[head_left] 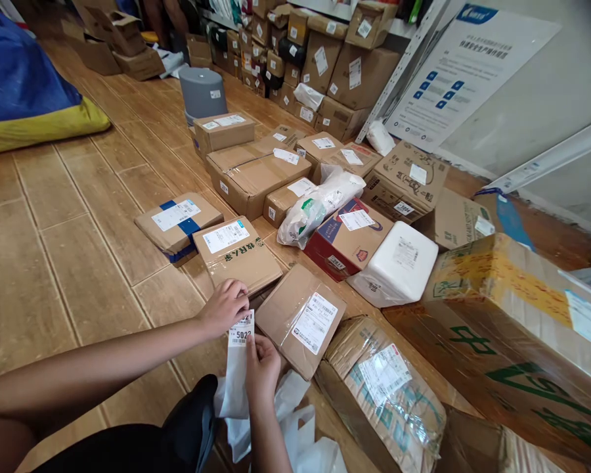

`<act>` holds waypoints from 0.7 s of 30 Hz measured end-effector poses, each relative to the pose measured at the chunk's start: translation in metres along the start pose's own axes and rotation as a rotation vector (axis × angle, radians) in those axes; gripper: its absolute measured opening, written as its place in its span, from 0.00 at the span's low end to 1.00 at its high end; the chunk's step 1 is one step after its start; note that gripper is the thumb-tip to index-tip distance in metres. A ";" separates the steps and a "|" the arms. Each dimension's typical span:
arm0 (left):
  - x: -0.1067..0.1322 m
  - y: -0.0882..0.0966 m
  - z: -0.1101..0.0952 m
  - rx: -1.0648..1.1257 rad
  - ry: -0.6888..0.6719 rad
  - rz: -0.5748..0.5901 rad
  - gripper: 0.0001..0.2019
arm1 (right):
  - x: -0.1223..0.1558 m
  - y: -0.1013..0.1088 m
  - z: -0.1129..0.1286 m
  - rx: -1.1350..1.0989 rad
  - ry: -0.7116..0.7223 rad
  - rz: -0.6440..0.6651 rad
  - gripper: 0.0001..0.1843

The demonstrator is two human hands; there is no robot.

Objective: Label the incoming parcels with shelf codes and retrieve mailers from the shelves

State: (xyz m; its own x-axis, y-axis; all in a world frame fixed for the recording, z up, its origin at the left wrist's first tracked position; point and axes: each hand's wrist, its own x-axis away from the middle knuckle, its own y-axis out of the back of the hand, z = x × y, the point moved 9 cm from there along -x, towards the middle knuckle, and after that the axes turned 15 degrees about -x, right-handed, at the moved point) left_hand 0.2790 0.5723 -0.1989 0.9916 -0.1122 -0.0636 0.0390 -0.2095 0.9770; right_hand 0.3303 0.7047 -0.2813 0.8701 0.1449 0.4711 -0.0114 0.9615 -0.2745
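Note:
A strip of printed number labels (241, 334) on white backing paper hangs between my two hands, with one label reading 5022. My left hand (225, 305) is closed, its fingers curled at the strip's upper end. Lower down, my right hand (263, 368) pinches the strip's right edge between thumb and fingers. Just beyond my left hand lies a flat carton with green print (239, 263). Right of both hands is a brown carton with a white shipping label (288, 315). Crumpled white backing paper (300, 433) trails down beside my right wrist.
Several parcels spread ahead, including a red-and-blue box (345, 240), a white wrapped block (406, 259) and a large taped carton (517, 348). A grey stool (201, 92) stands behind. Stacked boxes (320, 59) line the shelf. A blue-and-yellow sack (29, 85) lies left on the wooden floor.

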 end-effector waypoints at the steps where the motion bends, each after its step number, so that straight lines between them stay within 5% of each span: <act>1: 0.001 -0.002 0.000 -0.040 -0.011 -0.035 0.05 | 0.003 0.006 -0.005 0.005 -0.009 -0.030 0.29; 5: 0.002 -0.011 0.005 -0.177 -0.051 -0.157 0.06 | 0.013 0.025 -0.019 0.028 0.017 -0.110 0.29; 10: -0.003 -0.019 0.007 -0.266 -0.152 -0.203 0.08 | 0.022 0.017 -0.029 -0.078 -0.027 -0.001 0.28; 16: -0.003 -0.027 0.004 -0.259 -0.133 -0.096 0.10 | 0.027 0.013 -0.025 -0.087 -0.043 0.020 0.31; 21: -0.019 -0.027 0.016 -0.101 0.015 0.045 0.16 | 0.024 0.022 -0.012 -0.073 -0.003 -0.040 0.32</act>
State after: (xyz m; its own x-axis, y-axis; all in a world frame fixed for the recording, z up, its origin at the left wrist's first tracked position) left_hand 0.2575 0.5647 -0.2275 0.9944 -0.1046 -0.0174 0.0063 -0.1057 0.9944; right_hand 0.3568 0.7264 -0.2860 0.8676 0.1074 0.4855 0.0593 0.9471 -0.3155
